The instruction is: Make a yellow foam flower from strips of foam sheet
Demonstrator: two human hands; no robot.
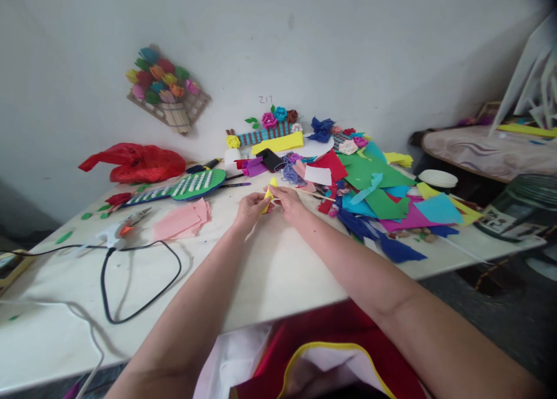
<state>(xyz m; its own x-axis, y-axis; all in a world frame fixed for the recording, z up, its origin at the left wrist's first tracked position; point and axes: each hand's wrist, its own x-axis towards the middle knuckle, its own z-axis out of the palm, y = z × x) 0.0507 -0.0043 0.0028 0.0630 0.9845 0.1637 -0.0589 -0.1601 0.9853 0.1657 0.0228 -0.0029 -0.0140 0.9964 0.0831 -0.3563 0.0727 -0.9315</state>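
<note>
L hand [252,209] & R hand [286,203] are close tog. over the table [287,283], both pinching a small pc. of yellow paper [269,194] btwn fingertips, w/ a thin stick [311,192] running off rightward from the R hand; can't tell if stick & paper touch. Left of the hands lie pink paper [180,220] & a glue gun [114,232] w/ its black cord [104,283] looped nr the front, red bag [145,164] further back by the wall. Right side = messy pile of coloured paper [374,181], phone [269,160] nr its left end, glass jar [520,207] at far R.
</note>
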